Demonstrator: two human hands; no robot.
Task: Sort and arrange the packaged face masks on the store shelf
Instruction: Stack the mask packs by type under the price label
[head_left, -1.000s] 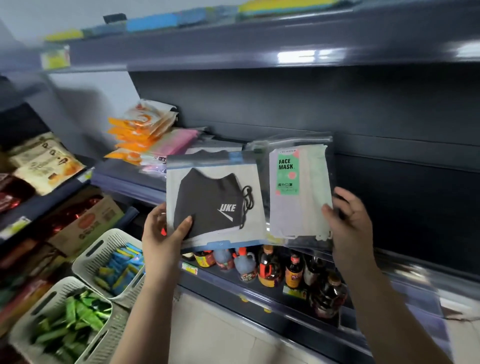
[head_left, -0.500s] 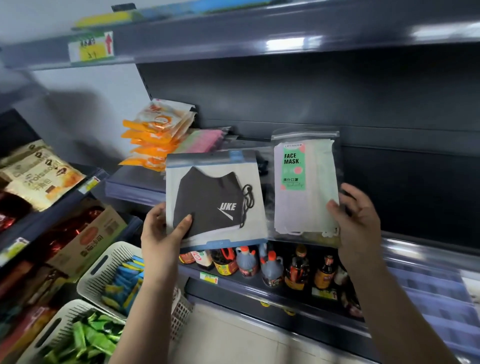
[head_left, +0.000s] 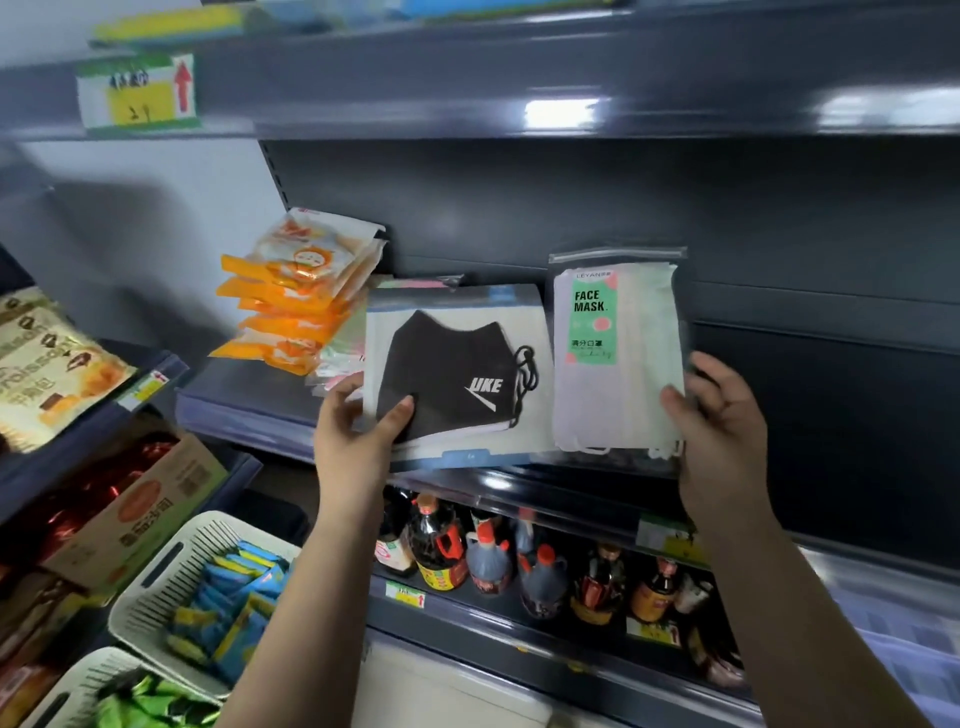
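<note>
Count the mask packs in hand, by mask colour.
Black mask pack, held by the left hand: 1
White FACE MASK pack, held by the right hand: 1
Total: 2

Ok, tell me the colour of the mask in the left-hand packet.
Black mask, white logo; head view.

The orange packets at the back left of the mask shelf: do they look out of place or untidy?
Yes. The orange packets form a stack that leans and fans out, corners jutting left past the shelf edge. Pink packets lie loosely beneath them. Nothing looks torn or spilled.
</note>
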